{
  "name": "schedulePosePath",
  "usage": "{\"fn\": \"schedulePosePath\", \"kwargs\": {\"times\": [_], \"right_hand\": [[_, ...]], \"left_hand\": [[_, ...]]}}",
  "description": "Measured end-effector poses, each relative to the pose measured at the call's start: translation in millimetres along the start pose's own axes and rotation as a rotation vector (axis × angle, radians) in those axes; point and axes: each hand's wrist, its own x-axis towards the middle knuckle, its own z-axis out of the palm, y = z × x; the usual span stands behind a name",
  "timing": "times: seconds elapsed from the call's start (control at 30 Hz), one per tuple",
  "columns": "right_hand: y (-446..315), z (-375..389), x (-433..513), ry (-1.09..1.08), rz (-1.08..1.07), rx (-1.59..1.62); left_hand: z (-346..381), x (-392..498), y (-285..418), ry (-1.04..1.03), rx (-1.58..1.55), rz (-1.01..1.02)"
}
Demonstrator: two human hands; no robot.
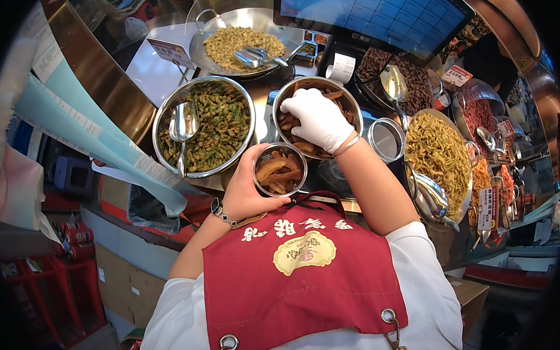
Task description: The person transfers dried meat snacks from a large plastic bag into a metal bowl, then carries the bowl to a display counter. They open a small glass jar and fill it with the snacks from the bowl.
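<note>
My left hand [245, 188], bare and with a watch at the wrist, is wrapped around a round clear plastic cup [281, 192]. Brown, curved dried pickle strips [280, 172] fill much of the cup. In a white glove, my right hand [319, 118] reaches down into a steel bowl [358, 109] of similar brown strips [335, 96]. Its fingers are bent among the strips, and the fingertips are hidden, so whether they grip any is unclear. The cup sits just in front of this bowl, to its left.
Left stands a steel bowl [252, 112] of chopped green pickles with a metal scoop [183, 123]. Behind is a wide pan [252, 17] of yellowish pickles. A touchscreen [376, 13] overhangs the back. Clear cups [385, 141] and a tray of green strips [438, 162] lie right.
</note>
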Motion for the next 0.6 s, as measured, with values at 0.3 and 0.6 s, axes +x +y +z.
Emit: {"fn": "schedulePosePath", "kwargs": {"times": [0.3, 0.6], "right_hand": [[5.5, -7.8, -10.7, 0.142, -0.055, 0.223], [14.3, -59.1, -27.3, 0.179, 0.368, 0.805]], "left_hand": [[-3.6, 0.1, 1.6, -0.016, 0.003, -0.011], [-4.9, 0.8, 2.0, -0.020, -0.033, -0.031]]}}
